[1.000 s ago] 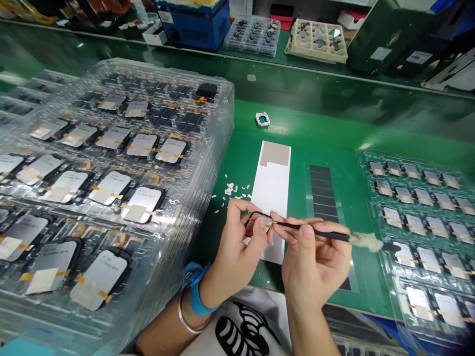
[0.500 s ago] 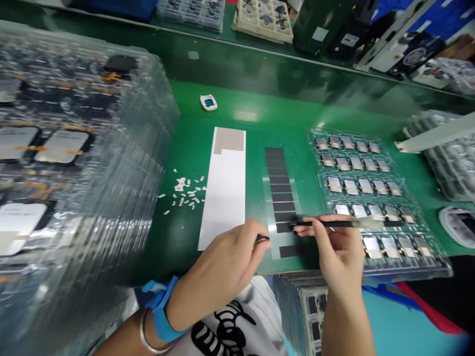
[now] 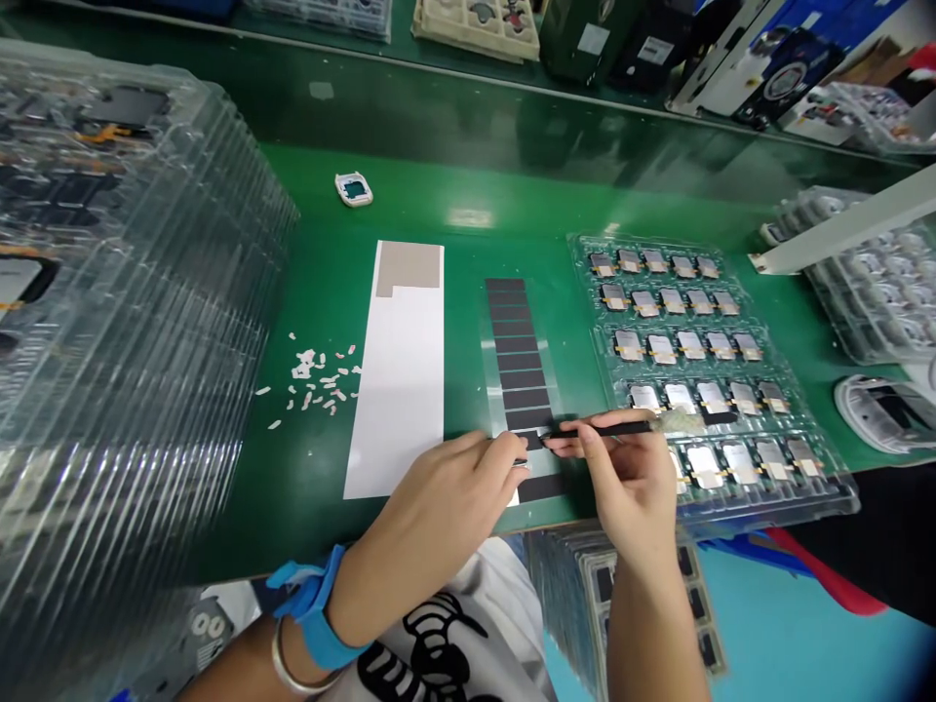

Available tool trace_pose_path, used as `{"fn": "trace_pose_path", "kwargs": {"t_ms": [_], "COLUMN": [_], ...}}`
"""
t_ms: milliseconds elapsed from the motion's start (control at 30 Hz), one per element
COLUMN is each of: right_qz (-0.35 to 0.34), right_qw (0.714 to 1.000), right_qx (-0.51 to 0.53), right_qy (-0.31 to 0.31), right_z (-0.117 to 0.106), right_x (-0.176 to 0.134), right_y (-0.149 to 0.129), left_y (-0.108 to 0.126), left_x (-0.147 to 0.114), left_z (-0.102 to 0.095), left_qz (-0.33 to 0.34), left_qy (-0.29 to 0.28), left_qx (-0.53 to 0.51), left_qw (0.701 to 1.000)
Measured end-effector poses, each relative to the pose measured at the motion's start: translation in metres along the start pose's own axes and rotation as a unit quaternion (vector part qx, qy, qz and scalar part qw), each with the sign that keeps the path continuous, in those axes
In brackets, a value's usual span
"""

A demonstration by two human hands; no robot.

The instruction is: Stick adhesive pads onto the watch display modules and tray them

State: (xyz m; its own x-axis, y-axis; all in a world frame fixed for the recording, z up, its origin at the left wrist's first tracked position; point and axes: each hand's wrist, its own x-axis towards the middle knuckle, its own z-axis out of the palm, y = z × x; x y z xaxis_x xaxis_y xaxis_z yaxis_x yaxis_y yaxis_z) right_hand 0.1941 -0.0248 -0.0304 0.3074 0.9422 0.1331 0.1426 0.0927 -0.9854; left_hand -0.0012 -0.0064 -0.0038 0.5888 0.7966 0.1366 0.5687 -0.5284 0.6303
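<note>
Gripping slim black tool (image 3: pixel 621 428) in right hand (image 3: pixel 635 475) near black rectangular strips (image 3: pixel 518 362), lower centre; pinching mostly hidden dark piece (image 3: pixel 521 462) in left hand (image 3: pixel 453 495).

Across our bench (image 3: pixel 462 370), left to right, we have stacked trays (image 3: pixel 197 292) — then scraps (image 3: pixel 303 367), a paper sheet (image 3: pixel 399 380), a strip sheet (image 3: pixel 516 362) and a parts tray (image 3: pixel 840 490). Behind the scraps lies a frame (image 3: pixel 354 190); farther back, a box (image 3: pixel 581 39) stands on the shelf (image 3: pixel 401 49).
</note>
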Motion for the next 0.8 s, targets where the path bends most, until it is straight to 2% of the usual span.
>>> {"fn": "trace_pose_path", "kwargs": {"t_ms": [367,467,567,700,800], "right_qz": [0.019,0.019,0.008,-0.054,-0.114], "right_qw": [1.0,1.0,0.998,0.99,0.982], "right_qx": [0.003,0.015,0.026,0.052,0.09], "right_qy": [0.003,0.015,0.052,0.121,0.117], "right_z": [0.001,-0.001,0.0,0.019,0.045], "right_x": [-0.002,0.0,0.002,-0.006,-0.018], "right_y": [0.0,0.001,-0.003,-0.029,-0.053], "left_y": [-0.002,-0.003,-0.006,-0.009,-0.009], "left_x": [0.0,-0.002,-0.006,-0.012,-0.016], "left_z": [0.002,0.003,-0.002,-0.013,-0.019], "left_qz": [-0.024,-0.055,-0.104,-0.124,-0.123], "left_qy": [-0.006,0.033,0.098,0.138,0.143], "left_qx": [-0.05,-0.106,-0.179,-0.261,-0.297], "left_qw": [0.998,0.992,0.973,0.947,0.936]}}
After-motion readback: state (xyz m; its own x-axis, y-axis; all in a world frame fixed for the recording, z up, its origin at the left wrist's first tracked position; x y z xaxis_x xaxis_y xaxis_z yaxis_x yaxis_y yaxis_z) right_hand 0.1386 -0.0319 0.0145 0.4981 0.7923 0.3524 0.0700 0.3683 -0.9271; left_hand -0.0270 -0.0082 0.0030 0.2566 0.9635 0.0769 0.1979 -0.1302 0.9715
